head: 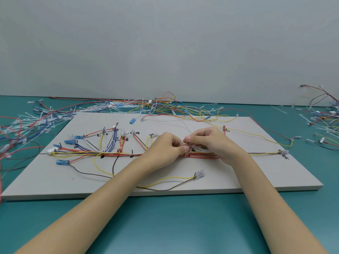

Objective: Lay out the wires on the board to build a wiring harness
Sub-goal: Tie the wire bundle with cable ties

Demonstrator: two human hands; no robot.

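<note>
Far-left counter [55, 213]: I see a loose heap of wires and white cable ties [36, 116] spread on the teal surface beside the board.
Board [55, 180]: it lies flat on the counter, with hand-written marks near the pins.
Left branches: blue terminals [69, 142] and a white connector [52, 150] sit at the left ends of wires fanning towards the middle.
Wire bundle [110, 154]: red, yellow and dark wires run left to right along the board's middle line, passing under both hands.
Left hand [163, 147]: my grip here is curled, thumb and forefinger pinching a thin white cable tie [186, 150] right over the bundle.
Right hand [211, 142]: fingers curled, pinching the upper end of the same tie, fingertips almost touching the left hand's.
Near loop: a yellow and a grey wire end at a clear terminal [199, 174] near the board's near edge.
Far-right counter: more wires and ties [322, 118] lie well apart from the board.
</note>
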